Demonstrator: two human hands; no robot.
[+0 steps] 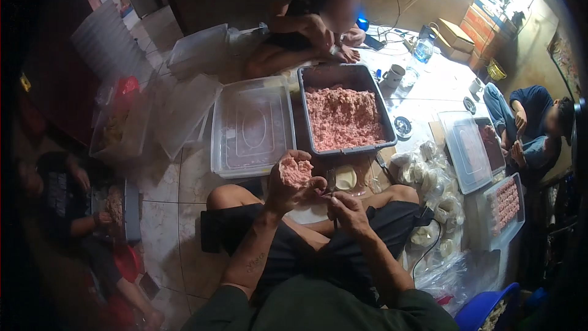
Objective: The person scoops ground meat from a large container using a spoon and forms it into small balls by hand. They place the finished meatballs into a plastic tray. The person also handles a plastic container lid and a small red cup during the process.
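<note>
My left hand (282, 188) cups a lump of pink minced meat (295, 172) above my lap. Close beside it, my right hand (347, 209) pinches a thin utensil (327, 194), its far end near the left thumb; the exact kind is too small to tell. Just beyond my hands lies a pale round stack (345, 178), likely dough wrappers, on clear plastic. A grey tub (347, 151) partly filled with minced meat (344, 117) stands in front of me. To its left sits a translucent plastic box (252, 172) with a lid.
Plastic bags of pale rounds (427, 170) lie to the right, near a tray of shaped meat pieces (505, 204). An ashtray (403, 126) and a mug (393, 75) stand past the tub. Other people sit ahead, left and right. A blue basin (489, 305) is at lower right.
</note>
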